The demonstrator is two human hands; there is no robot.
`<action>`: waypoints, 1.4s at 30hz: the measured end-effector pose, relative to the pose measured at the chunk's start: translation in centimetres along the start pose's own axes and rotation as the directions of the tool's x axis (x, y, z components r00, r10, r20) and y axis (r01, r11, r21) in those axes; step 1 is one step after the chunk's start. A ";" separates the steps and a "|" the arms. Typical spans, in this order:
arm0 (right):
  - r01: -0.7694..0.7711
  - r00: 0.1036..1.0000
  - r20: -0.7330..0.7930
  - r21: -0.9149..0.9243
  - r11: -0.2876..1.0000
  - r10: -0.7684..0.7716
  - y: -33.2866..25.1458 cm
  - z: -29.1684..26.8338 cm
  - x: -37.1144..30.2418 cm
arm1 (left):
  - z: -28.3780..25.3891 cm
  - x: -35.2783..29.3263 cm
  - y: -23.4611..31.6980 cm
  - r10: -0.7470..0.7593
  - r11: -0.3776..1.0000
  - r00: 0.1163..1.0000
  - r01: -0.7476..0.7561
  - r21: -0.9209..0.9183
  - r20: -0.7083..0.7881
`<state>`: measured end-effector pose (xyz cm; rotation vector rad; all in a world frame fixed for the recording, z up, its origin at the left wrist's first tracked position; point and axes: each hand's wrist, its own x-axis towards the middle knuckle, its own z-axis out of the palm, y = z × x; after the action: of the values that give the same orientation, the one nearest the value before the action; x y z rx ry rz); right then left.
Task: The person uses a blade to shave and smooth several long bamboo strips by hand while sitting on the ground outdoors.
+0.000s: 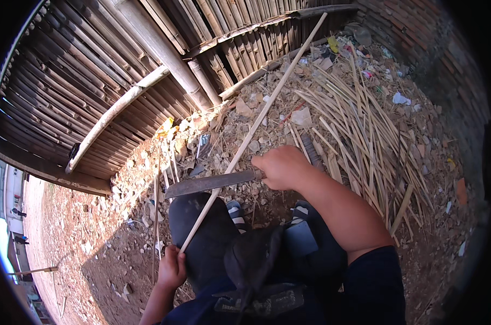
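Note:
My right hand [283,169] is closed round the handle of a machete [210,184], whose broad dark blade points left. The blade lies across a long pale bamboo strip [256,122], just above my left knee. Gripping the strip's near end, my left hand [172,266] is closed beside my left thigh. From there the strip slants away up and to the right, its far end near the bamboo fence. Whether the blade's edge bites into the strip or only rests against it, I cannot tell.
A heap of split bamboo strips [364,130] lies on the ground to my right. A bamboo fence [83,92] stands ahead and left, a brick wall [446,59] at the right. Stones and litter cover the ground. A dark ridged rod [312,151] lies beyond my right hand.

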<state>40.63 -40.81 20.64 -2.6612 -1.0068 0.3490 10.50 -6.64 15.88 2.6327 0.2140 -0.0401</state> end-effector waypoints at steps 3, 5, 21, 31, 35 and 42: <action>-0.150 0.988 -0.017 0.134 0.980 0.153 4.3 1.0 1.3 | 0.3 0.1 -0.2 0.055 0.997 0.998 -0.056 -0.044 -0.015; -0.270 0.953 -0.054 0.298 0.915 0.299 5.9 1.0 1.8 | 0.4 0.5 -0.2 0.073 0.997 0.996 -0.073 -0.006 -0.055; -0.197 0.955 -0.148 0.325 0.925 0.256 7.4 1.6 1.7 | 0.4 1.0 0.4 0.093 0.995 0.992 -0.096 -0.028 -0.089; 0.020 0.995 -0.098 0.002 1.000 -0.020 2.2 0.9 0.9 | -0.9 1.0 0.5 0.070 0.995 0.998 -0.070 -0.071 0.004; -0.228 0.954 -0.091 0.398 0.889 0.285 7.9 2.3 1.8 | -0.6 1.7 0.6 0.062 0.996 0.998 -0.060 -0.068 0.024; -0.274 0.941 -0.154 0.180 0.945 0.302 5.4 1.1 0.7 | -2.1 1.9 1.5 -0.022 0.996 0.992 0.032 -0.078 0.122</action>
<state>44.07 -44.06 17.74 -2.6391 -0.5112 0.2286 12.57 -6.70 18.30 2.5373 0.2051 -0.1956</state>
